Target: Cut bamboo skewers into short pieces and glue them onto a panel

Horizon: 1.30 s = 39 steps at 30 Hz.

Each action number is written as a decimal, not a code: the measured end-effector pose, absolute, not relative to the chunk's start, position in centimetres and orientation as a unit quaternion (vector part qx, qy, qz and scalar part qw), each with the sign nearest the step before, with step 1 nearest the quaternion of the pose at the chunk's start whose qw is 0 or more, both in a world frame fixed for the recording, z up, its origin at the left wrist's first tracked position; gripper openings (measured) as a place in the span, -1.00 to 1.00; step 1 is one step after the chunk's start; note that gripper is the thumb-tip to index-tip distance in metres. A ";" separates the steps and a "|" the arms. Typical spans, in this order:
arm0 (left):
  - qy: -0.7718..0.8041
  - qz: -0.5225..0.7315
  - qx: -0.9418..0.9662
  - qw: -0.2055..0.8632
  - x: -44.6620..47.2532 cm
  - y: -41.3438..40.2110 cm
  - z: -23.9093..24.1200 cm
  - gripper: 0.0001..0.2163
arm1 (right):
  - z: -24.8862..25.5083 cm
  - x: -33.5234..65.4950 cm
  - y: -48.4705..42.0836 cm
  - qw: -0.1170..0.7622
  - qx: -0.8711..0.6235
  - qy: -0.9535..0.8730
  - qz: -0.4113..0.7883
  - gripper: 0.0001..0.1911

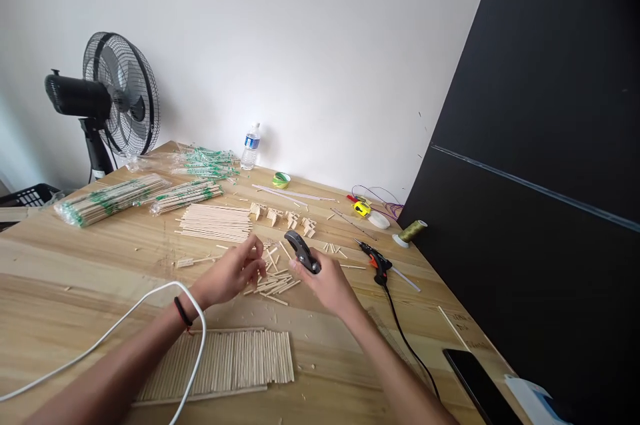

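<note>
My right hand (327, 281) is wrapped round a black hand cutter (303, 253) with a metal pivot, held above the table. My left hand (235, 271) hovers just left of it, fingers bent and apart, with nothing visible in them. Under and between the hands lies a loose pile of short cut wooden sticks (275, 285). Behind my left hand, long thin sticks (215, 221) lie side by side. Closer to me, a flat panel of sticks (240, 361) set edge to edge is partly covered by my left forearm.
A white cable (135, 308) loops over my left forearm. A glue gun (377, 261) with a black cord and a phone (475, 385) lie right. Small stick assemblies (275, 215), bagged sticks (115, 198), a bottle (251, 147) and a fan (120, 95) stand farther back.
</note>
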<state>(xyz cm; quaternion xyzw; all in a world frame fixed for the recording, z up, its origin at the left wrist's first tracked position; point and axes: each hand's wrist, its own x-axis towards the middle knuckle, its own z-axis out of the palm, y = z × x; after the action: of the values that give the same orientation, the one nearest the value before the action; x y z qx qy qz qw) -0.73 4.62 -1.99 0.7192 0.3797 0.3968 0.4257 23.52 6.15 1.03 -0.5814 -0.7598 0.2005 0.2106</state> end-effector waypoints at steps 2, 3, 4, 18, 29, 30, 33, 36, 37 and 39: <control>0.369 0.377 0.725 0.443 -0.4 4.1 -1.7 -0.88 | 0.5 23.0 5.4 0.256 -0.556 -0.745 0.267 -0.57; 0.366 0.368 0.728 0.449 -0.2 3.9 -1.6 -0.88 | 0.2 22.6 5.1 0.272 -0.546 -0.735 0.298 -0.53; 0.364 0.360 0.730 0.452 -0.2 3.8 -1.5 -0.88 | -0.1 22.3 4.8 0.286 -0.538 -0.724 0.325 -0.51; 0.373 0.297 0.769 0.426 0.0 3.7 -2.3 -0.89 | -2.2 21.7 3.6 0.385 -0.493 -0.654 0.425 -0.44; 0.564 0.293 0.755 0.162 -5.6 7.9 -4.4 -0.87 | -3.0 24.6 4.0 0.381 -0.522 -0.690 0.326 -0.65; 0.565 0.282 0.759 0.156 -5.6 8.0 -4.6 -0.89 | -3.0 24.5 4.0 0.367 -0.522 -0.705 0.310 -0.73; 0.564 0.262 0.770 0.142 -5.3 7.9 -4.9 -0.91 | -3.4 23.6 3.6 0.308 -0.518 -0.752 0.268 -0.87; 0.563 0.257 0.775 0.130 -4.9 7.9 -4.9 -0.90 | -3.6 22.2 3.1 0.245 -0.505 -0.792 0.240 -0.71; 0.564 0.258 0.774 0.127 -4.8 7.9 -4.9 -0.89 | -3.6 21.7 3.0 0.226 -0.498 -0.805 0.231 -0.63; 0.567 0.265 0.770 0.121 -4.8 8.0 -4.7 -0.87 | -3.5 20.8 2.8 0.193 -0.482 -0.828 0.212 -0.49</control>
<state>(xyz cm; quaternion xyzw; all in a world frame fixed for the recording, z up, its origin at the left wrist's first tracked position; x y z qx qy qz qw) -4.84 8.01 -4.71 0.7703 0.5669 0.2655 0.1214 20.82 2.80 -3.53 -0.4821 -0.8278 0.2122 0.1933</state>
